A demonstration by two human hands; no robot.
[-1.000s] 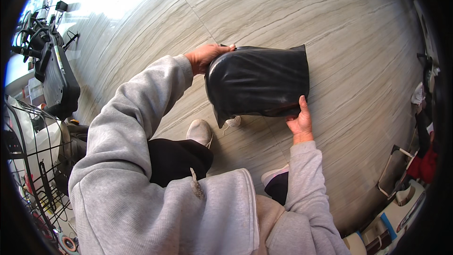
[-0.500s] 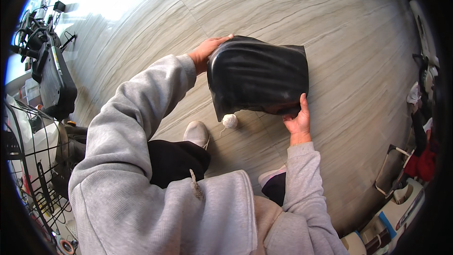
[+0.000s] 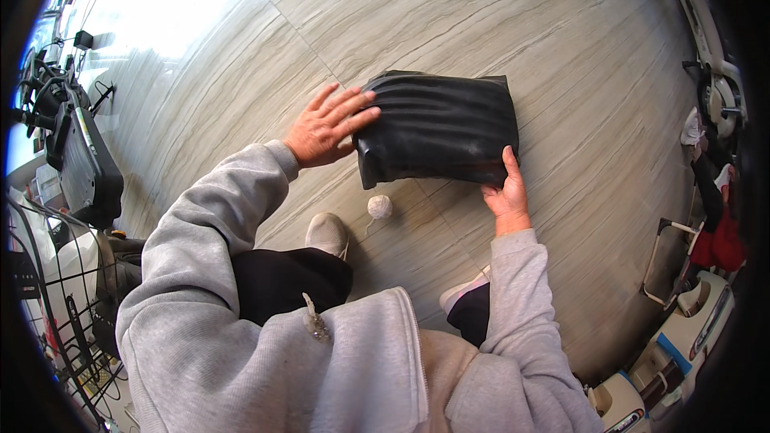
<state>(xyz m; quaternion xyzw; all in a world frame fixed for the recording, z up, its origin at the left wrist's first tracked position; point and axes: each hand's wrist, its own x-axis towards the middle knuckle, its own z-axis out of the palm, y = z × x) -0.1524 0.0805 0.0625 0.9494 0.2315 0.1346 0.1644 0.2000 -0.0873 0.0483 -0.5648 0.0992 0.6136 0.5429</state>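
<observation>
A black ribbed bag or pouch [image 3: 437, 128] is held out over the floor in front of me. My right hand [image 3: 505, 192] grips its lower right corner, thumb up along the edge. My left hand [image 3: 325, 124] lies flat with fingers spread, its fingertips resting on the bag's upper left edge. A small white ball [image 3: 379, 207] with a thin trailing thread is just below the bag's lower left corner, above my light shoe [image 3: 327, 234].
The floor is grey-beige streaked tile [image 3: 449, 8]. A black device on a stand [image 3: 84, 168] and a wire basket [image 3: 48, 305] are at the left. Bags and a red item [image 3: 718, 244] sit at the right edge.
The white ball has come out from under the bag and dropped lower. My left hand has opened flat against the bag's left edge, and the bag has shifted slightly.
</observation>
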